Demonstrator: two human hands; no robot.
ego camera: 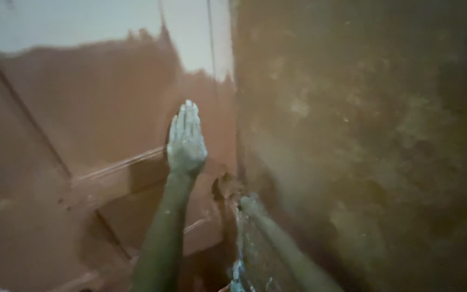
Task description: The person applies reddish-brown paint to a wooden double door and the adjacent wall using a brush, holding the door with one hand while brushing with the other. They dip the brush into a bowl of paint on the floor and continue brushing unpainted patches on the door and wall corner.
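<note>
My left hand (186, 143) lies flat against a reddish-brown painted panel (98, 108), palm on the surface and fingers straight and pointing up. It is coated with pale dust or plaster and holds nothing. My right forearm reaches up from the bottom edge to the corner where the panel meets a rough wall. My right hand (248, 204) is only a blurred tip at that corner, beside a chipped patch (224, 186). Whether it holds anything is not visible.
A rough, mottled brown wall (374, 140) fills the right half of the view. The panel has raised mouldings (114, 167) and a diagonal frame edge. Above the brown paint the surface is pale and unpainted (71, 21). Whitish crumbled material (239, 267) runs down the corner seam.
</note>
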